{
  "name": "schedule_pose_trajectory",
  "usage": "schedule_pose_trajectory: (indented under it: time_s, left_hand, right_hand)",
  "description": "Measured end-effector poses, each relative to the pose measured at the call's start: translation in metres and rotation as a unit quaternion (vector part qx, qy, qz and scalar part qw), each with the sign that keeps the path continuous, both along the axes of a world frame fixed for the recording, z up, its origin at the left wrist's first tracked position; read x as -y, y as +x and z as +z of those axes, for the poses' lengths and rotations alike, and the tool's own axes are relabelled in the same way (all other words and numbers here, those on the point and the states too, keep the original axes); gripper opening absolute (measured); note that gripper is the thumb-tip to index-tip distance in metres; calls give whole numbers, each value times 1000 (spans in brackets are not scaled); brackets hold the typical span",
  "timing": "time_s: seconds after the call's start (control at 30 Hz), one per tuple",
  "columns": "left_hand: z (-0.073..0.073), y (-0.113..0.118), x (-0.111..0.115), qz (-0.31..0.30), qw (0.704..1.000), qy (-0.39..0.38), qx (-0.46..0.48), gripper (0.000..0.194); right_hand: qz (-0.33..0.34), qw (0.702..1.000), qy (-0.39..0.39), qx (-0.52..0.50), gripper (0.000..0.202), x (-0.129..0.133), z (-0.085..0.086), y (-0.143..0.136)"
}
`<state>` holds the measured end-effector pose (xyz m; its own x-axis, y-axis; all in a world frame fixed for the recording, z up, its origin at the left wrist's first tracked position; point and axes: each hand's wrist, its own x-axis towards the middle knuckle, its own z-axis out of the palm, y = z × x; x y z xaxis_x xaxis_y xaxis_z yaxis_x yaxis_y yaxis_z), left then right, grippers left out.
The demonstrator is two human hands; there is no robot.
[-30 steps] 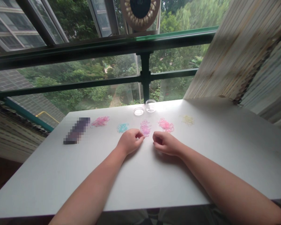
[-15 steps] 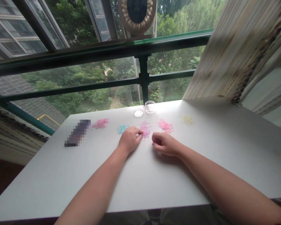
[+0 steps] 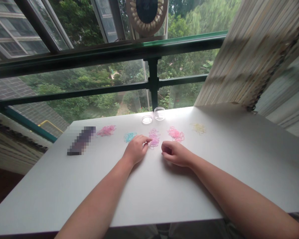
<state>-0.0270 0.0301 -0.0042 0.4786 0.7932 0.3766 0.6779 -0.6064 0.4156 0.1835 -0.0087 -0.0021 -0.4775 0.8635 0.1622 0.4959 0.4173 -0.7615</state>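
My left hand [image 3: 137,148] rests over the white table beside a pile of small purple elastic bands [image 3: 154,138]. Its thumb and index finger come together at the pile's left edge; whatever is between them is too small to make out. A pile of blue elastic bands [image 3: 130,136] lies just behind that hand. Right of the purple pile, my right hand [image 3: 175,153] is curled closed on its side, its inside hidden in shadow. Behind it sits a pile of coral-pink elastic bands [image 3: 175,133].
A clear round jar [image 3: 159,114] and a shallow clear lid [image 3: 147,119] stand at the table's [image 3: 144,192] window edge. Pink bands [image 3: 106,130] and a pixelated dark object [image 3: 81,141] lie left, yellow bands [image 3: 198,128] right. A curtain [image 3: 221,66] hangs at the right.
My left hand has drawn slightly left, away from the purple bands. The right hand stays curled in nearly the same spot.
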Motion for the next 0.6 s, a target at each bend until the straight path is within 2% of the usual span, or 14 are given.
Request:
schedule_pose_trajectory:
  time_s: [0.13,0.27,0.37,0.6]
  left_hand:
    - [0,-4,3,2,999,-30,21,28]
    - [2,-6,7,18,997,-67,28,18]
    - [4,-7,10,39,996,-82,12,13]
    - [4,-9,10,58,994,-90,22,20]
  right_hand:
    - [-2,1000,-4,9,8,-1,0,0]
    - [-14,1000,-5,14,13,-2,-1,1]
    - [-17,1000,-6,18,8,-3,-3,1]
    - [-17,1000,-4,23,11,-3,-4,1]
